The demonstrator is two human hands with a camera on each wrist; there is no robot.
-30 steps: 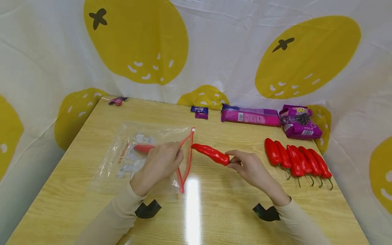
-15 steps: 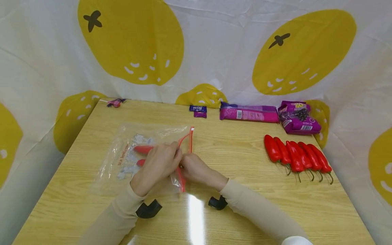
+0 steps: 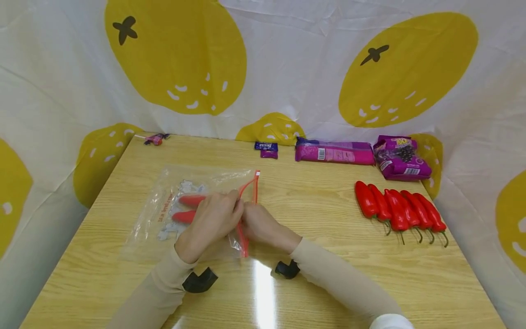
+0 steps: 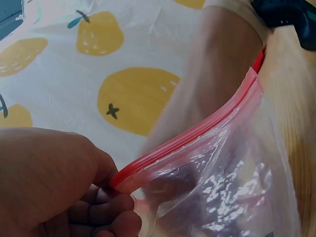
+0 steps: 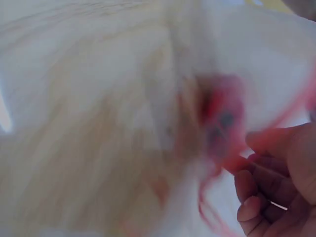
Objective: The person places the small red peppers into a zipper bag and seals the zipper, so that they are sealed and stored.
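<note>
A clear zip bag (image 3: 222, 176) lies flat on the table, its red zip edge (image 4: 197, 131) lifted at the mouth. My left hand (image 3: 215, 212) pinches that edge between thumb and fingers and keeps the mouth apart. Inside lie two red peppers: an upper pepper (image 3: 192, 200) and a lower pepper (image 3: 184, 216), both partly covered by my left hand. My right hand (image 3: 260, 224) reaches into the mouth from the right, its fingers hidden by the left hand and the bag. I cannot tell whether it still grips the lower pepper; the right wrist view is blurred.
Several red peppers (image 3: 396, 210) lie in a row at the right. Along the back stand a long purple packet (image 3: 334, 152), a purple bag (image 3: 402, 157), small wrapped sweets (image 3: 266, 150) and a lollipop (image 3: 156, 139). A fruit-print cloth (image 3: 296, 68) hangs behind the table (image 3: 312, 196).
My right hand has carried a pepper leftward into the bag's mouth, and its tip has slid deeper beside the first pepper. The left hand has stayed on the bag's edge.
</note>
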